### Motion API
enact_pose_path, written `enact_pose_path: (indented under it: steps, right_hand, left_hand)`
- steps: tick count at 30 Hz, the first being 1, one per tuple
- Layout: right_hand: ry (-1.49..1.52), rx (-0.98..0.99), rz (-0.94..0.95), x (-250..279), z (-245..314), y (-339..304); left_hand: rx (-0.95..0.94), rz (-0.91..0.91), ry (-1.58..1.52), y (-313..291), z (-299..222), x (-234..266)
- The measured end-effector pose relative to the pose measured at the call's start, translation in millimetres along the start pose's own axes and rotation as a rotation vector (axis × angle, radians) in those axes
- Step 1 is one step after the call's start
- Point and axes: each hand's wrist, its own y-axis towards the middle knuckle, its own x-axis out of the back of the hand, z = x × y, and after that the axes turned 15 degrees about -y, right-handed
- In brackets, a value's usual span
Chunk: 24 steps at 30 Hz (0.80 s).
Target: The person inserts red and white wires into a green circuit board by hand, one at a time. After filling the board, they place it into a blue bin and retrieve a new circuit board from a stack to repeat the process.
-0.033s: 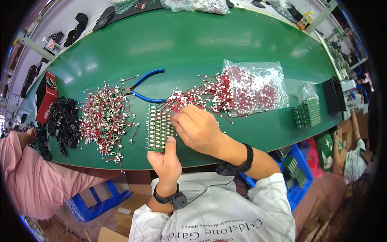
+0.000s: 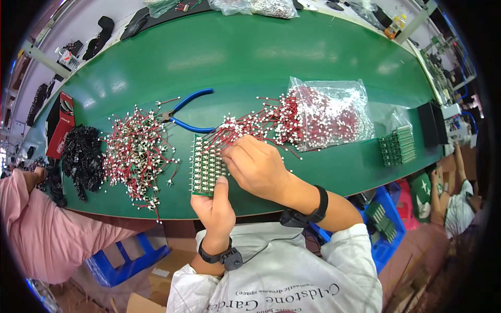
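My left hand [image 2: 216,211] grips the near edge of a green circuit board panel [image 2: 204,172] that carries rows of small pale connectors. Its thumb lies on the top at the near right corner. Over the panel's right side my right hand [image 2: 257,166] is closed in a pinch. Whatever those fingers hold is hidden by the hand. Just beyond it, a spread of red wire leads with white connectors [image 2: 237,127] reaches the panel's far edge. To the left lies a large heap of red wire leads with small boards [image 2: 136,154].
Blue-handled pliers [image 2: 190,126] lie beyond the panel. A clear bag of wire leads [image 2: 334,115] sits to the right, then stacked green boards [image 2: 397,146] and a black box [image 2: 432,125]. At left are black parts [image 2: 83,156], a red box [image 2: 61,125] and a co-worker in pink [image 2: 57,235].
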Motion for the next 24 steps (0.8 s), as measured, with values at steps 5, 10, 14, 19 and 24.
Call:
enact_pose_path:
  steps: [5,10,14,19,24]
  right_hand:
    - [-0.030,0.018,-0.008,1.1,0.9,0.8]
    - [-0.054,-0.019,0.021,-0.5,3.7,-2.2]
    - [-0.049,-0.039,0.023,-1.0,3.2,-3.4]
    - [-0.048,-0.042,0.048,-0.5,2.9,-3.9]
    - [-0.021,0.042,0.048,-1.9,-3.7,-3.4]
  left_hand:
    - [0.022,0.014,0.035,-2.2,1.8,2.7]
    - [-0.049,0.017,0.185,-1.2,8.9,8.8]
    - [-0.055,0.031,0.196,-1.7,9.7,8.3]
    - [-0.059,0.032,0.214,-1.2,9.6,7.6]
    - [-0.043,0.039,0.236,1.3,8.9,10.8]
